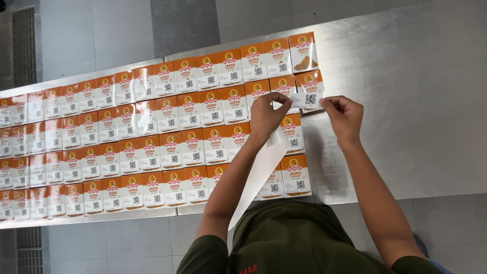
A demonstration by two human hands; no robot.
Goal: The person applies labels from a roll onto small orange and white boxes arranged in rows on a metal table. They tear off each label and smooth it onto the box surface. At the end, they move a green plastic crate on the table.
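Note:
Several rows of small orange-and-white packets (152,137) lie flat and side by side on a steel table (406,101). Between both hands a small white sticker (306,99) with a square code is stretched over the right end of the second row. My left hand (267,115) pinches its left edge and also holds a long white backing strip (261,175) that hangs down toward my body. My right hand (345,116) pinches the sticker's right edge. The packet (310,81) under the sticker is partly covered.
The packets cover the table's left and middle; bare steel lies to the right of my hands. A grey tiled floor (127,30) shows beyond the far edge, with a floor grate (23,45) at upper left. My dark green shirt (289,238) fills the bottom.

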